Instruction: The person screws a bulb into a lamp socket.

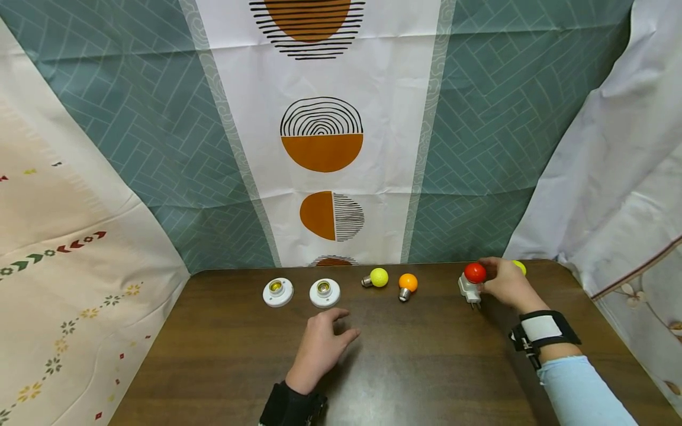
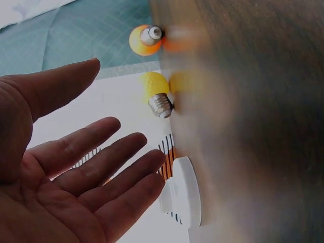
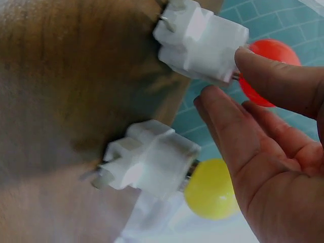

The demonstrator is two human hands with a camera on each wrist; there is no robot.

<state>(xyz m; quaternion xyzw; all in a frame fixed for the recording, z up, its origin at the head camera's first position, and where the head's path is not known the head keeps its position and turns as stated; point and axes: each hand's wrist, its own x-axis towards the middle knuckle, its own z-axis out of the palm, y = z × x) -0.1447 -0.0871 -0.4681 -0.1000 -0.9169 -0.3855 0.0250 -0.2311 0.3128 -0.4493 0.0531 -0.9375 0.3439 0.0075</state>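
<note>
Right hand (image 1: pixel 508 287) beside the red bulb (image 1: pixel 475 273), thumb and fingers apart — seemingly the grasping step, calling for a gentle pinch; left hand (image 1: pixel 319 346) relaxed, holding nothing.

R hand (image 3: pixel 268 172) at red bulb (image 3: pixel 276 50) in wht. adapter (image 3: pixel 210 48); yellow bulb (image 3: pixel 210 190) alongside (in 2nd wht. adapter (image 3: pixel 159 162)).
</note>
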